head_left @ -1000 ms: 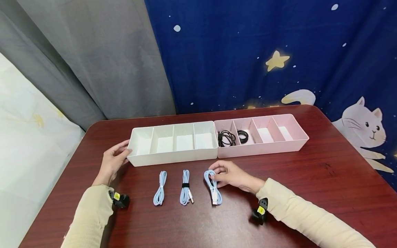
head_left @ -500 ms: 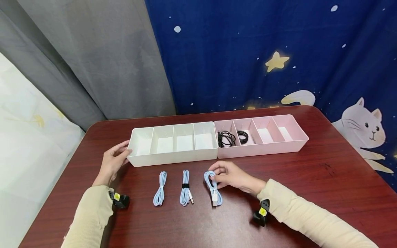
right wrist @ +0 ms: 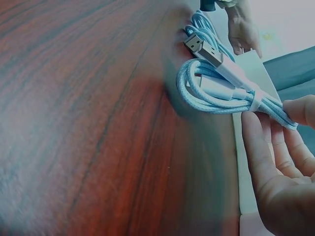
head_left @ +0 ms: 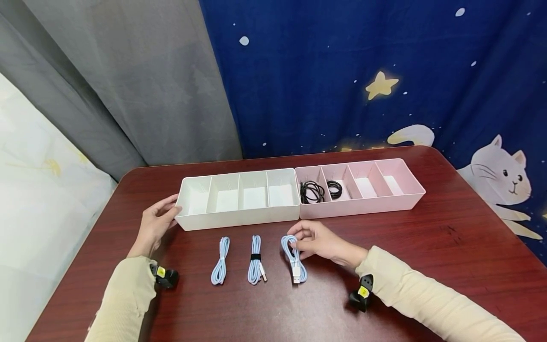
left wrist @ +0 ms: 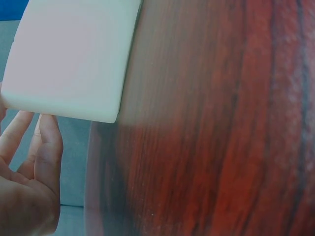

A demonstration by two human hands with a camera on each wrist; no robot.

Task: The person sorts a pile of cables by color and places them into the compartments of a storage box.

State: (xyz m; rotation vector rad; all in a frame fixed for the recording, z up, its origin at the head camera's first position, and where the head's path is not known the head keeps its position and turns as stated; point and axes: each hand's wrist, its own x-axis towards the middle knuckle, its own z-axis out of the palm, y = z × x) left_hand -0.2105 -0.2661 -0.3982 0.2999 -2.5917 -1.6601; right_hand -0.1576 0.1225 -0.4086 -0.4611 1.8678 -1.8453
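Note:
My right hand (head_left: 318, 243) pinches a coiled light blue USB cable (head_left: 294, 266) near its far end, thumb against fingers. In the right wrist view, the coil (right wrist: 211, 93) shows its white plugs and a pale tie. My left hand (head_left: 155, 222) holds the left end of a white divided box (head_left: 239, 219), its thumb over the rim. The left wrist view has fingers (left wrist: 48, 147) against the box's outer end. To the left of the held cable lie two more blue coils, one with a black strap (head_left: 255, 266) and one with a light tie (head_left: 220, 263).
A pink divided box (head_left: 363, 205) adjoins the white one on the right. Two of its compartments hold black cables (head_left: 314, 191). Everything stands on a reddish-brown table (head_left: 205, 313), with grey and blue curtains (head_left: 325, 85) behind it.
The right forearm and wrist camera have shifted very slightly to the right. Both hands keep their places, and the cables and boxes stay put.

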